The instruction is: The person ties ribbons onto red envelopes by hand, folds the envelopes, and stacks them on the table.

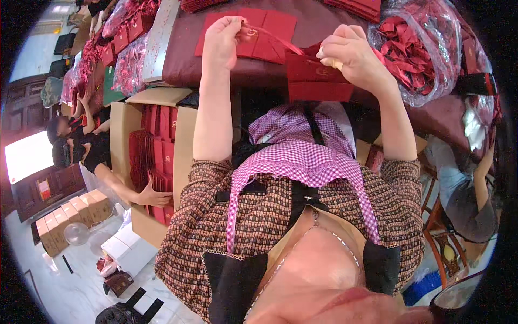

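My left hand (224, 40) is closed, pinching one end of a red ribbon (272, 39). The ribbon stretches to the right, toward the top of a red paper bag (318, 81). My right hand (353, 56) is closed at that bag's upper right edge, its fingers curled. The bag hangs at the table's near edge, in front of my checked apron. Under and behind the ribbon, flat red bags (275, 22) lie on the dark red tablecloth (186, 40). What my right fingertips grip exactly is partly hidden.
A clear plastic sack of red ribbons (413, 59) stands at the right. To my left, an open carton (185, 124) holds many red bags, and a co-worker's hand (154, 195) reaches into it. Another person sits at the far right. Small cartons (70, 218) stand on the floor.
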A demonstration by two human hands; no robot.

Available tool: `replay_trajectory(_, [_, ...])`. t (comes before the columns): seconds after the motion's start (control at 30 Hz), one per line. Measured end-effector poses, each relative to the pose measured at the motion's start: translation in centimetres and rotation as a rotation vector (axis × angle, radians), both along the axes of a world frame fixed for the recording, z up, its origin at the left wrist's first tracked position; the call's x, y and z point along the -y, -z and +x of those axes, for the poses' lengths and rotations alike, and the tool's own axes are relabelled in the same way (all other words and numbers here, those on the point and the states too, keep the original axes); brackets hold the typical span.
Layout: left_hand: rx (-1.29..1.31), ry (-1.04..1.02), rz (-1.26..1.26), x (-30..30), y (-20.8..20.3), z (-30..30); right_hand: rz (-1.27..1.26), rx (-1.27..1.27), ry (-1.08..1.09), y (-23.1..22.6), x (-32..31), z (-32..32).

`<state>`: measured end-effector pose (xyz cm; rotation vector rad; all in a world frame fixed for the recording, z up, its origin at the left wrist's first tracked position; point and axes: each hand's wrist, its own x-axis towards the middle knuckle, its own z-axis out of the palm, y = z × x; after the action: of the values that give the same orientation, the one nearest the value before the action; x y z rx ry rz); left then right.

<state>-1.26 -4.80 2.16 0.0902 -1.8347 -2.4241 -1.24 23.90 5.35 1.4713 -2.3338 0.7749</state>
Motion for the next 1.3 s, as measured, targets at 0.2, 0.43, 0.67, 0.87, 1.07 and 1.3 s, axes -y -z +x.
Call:
replay_trajectory(0.2, [-0.045,-0.119,-0.364,-1.4,-0.6,2.2,-0.132,0.155,0.074,1.8,-0.9,-1.7])
replay_trajectory(0.43, [0.017,0.412,-0.099,-6.5,-1.3,4.8,-0.216,0.51,-0.118,2.4,-0.7,-2.1])
replay_trajectory(0.67, [0.337,0.271,0.304,-6.8,-0.2,3.6,-0.357,0.155,0.321,2.7,0.6,0.1])
replay_trajectory(0.87, [0.291,0.092,0.371,-7.0,-0.4,3.0,-0.184,0.344,0.086,2.8,-0.4,4.3])
replay_trajectory(1.07, [-0.004,0.112,-0.262,-7.0,0.8,2.7,-0.802,0.946,0.29,3.7,-1.1,3.3])
replay_trajectory(1.3, [0.081,-0.03,-0.166,-6.2,0.8,2.1,-0.754,0.65,0.453,5.2,-3.7,0.6])
